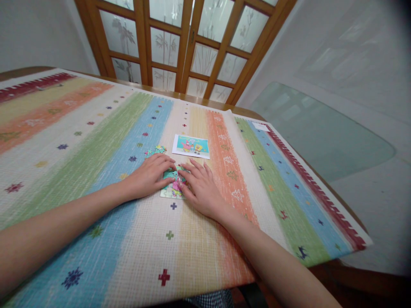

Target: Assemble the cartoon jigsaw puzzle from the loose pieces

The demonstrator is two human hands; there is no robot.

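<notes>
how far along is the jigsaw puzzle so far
A small block of the jigsaw puzzle already looks joined, though the hands partly hide it. Left hand and right hand both press flat on it. A clump of loose pieces is left beside the reference picture, so much apparently remains.

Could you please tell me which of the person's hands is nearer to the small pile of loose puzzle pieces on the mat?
Left. The left hand lies just below the loose puzzle pieces, nearly touching them. The right hand rests further right, on the partly assembled puzzle.
</notes>
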